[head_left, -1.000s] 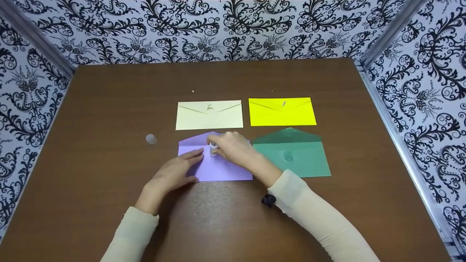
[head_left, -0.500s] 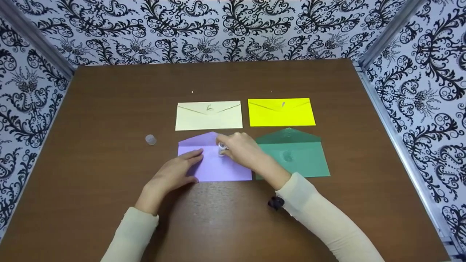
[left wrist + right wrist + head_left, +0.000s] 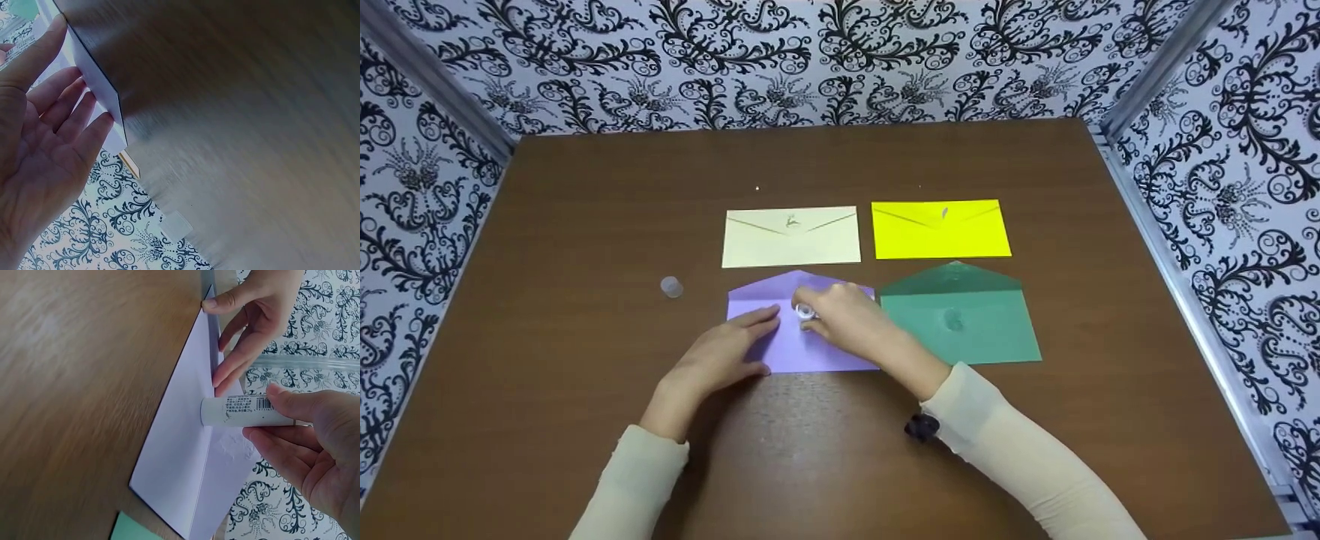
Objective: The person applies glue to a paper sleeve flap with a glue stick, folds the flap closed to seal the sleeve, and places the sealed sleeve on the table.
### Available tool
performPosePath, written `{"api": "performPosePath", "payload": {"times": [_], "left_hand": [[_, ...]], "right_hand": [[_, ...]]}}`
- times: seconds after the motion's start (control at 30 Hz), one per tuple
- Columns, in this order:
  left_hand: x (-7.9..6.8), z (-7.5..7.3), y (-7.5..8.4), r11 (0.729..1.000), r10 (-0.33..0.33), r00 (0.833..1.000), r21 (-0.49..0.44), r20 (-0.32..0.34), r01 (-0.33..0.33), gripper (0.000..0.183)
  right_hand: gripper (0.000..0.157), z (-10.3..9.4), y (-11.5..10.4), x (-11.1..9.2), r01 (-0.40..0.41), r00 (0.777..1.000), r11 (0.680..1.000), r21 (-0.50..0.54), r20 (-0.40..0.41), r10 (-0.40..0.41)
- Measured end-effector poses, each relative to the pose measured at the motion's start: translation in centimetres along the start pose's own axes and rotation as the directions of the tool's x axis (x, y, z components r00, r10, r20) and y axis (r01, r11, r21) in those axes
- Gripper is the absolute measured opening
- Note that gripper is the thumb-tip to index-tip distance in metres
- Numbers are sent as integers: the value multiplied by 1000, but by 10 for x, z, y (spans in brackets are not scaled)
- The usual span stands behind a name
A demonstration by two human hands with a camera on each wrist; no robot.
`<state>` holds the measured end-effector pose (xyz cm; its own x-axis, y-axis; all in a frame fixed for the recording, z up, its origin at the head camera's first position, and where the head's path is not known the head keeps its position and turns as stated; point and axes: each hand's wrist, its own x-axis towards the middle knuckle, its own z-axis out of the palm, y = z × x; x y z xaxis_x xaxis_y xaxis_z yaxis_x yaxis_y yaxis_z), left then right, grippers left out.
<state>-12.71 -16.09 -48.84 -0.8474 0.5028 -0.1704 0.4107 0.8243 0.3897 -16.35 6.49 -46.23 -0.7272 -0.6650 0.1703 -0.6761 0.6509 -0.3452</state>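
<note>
A purple envelope (image 3: 825,356) lies on the brown table with its pointed flap unfolded away from the person. My right hand (image 3: 847,319) grips a white glue stick (image 3: 247,410) with a printed label and barcode, its end down against the envelope's body below the flap fold. Whitish glue smears (image 3: 236,443) show on the flap in the right wrist view. My left hand (image 3: 720,352) rests its fingertips and thumb on the envelope's left part, fingers fairly straight. In the left wrist view, its fingers (image 3: 62,107) touch the envelope's surface and the thumb lies at the edge.
Right of the purple one lies a green envelope (image 3: 990,337), flap unfolded, with a round smear on its body. Behind are a cream envelope (image 3: 791,247) and a yellow envelope (image 3: 941,240), flaps folded down. A glue stick cap (image 3: 671,286) stands at the left. Patterned walls surround the table (image 3: 547,375).
My right hand and the glue stick shift right across the purple envelope, then back left and slightly nearer the person. The left hand stays in place.
</note>
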Motion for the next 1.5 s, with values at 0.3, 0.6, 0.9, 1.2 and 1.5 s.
{"api": "performPosePath", "payload": {"times": [0.3, 0.6, 0.9, 1.2, 1.5], "left_hand": [[1, -1, 2, 1000, -5, 1000, 9, 1, 5, 72], [4, -1, 4, 1000, -6, 1000, 13, 5, 6, 73], [5, 0, 5, 1000, -12, 1000, 2, 16, 12, 72], [4, 0, 3, 1000, -10, 999, 8, 32, 9, 72], [1, 2, 1, 1000, -10, 1000, 0, 17, 10, 72]], "right_hand": [[23, 3, -5, 5, 21, 1000, 1000, 3, 6, -21], [24, 5, -4, 7, 17, 1000, 1000, 20, -17, -17], [30, 2, 10, -2, -80, 985, 993, 87, -143, 92], [28, -10, 29, -15, -254, 883, 860, 443, -257, 393], [29, -10, 46, -25, -268, 820, 574, 774, -129, 558]]}}
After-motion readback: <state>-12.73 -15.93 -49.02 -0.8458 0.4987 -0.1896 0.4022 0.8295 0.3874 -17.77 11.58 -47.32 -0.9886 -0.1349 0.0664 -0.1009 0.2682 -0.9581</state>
